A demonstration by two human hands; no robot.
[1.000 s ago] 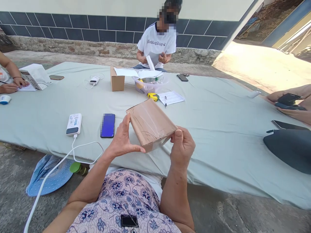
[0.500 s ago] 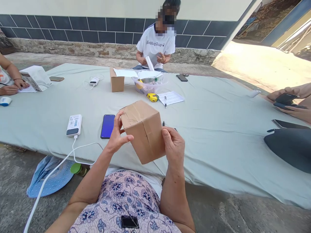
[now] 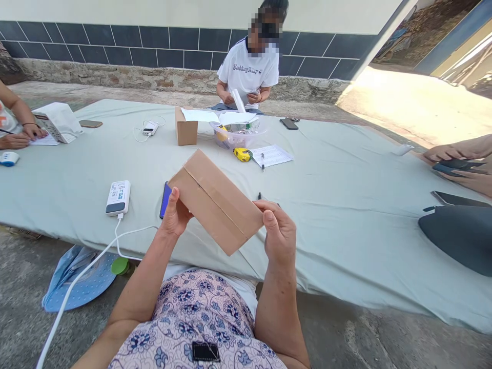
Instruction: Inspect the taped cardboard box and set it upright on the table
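Observation:
A brown cardboard box [image 3: 216, 202] is held tilted above the near edge of the table, one long face with a seam down its middle turned toward me. My left hand [image 3: 176, 215] grips its left end, thumb on the near side and fingers hidden beneath. At the lower right corner my right hand [image 3: 280, 228] pinches the box between thumb and fingers. Behind the left end lies a phone [image 3: 165, 200] with a blue screen, partly covered by the box. A black pen tip [image 3: 260, 196] shows just beyond my right hand.
A white power bank [image 3: 118, 198] with a cable lies left. Farther back are a second cardboard box [image 3: 186, 133], a plastic basket [image 3: 246, 139], a yellow tape measure [image 3: 242, 154] and a printed sheet [image 3: 279, 156]. A dark cap-like item [image 3: 457, 230] sits right. Other people sit around the table.
The box has been turned in my hands, so its taped end no longer faces up and a long seamed face shows. My left hand has shifted slightly down and left, covering less of it.

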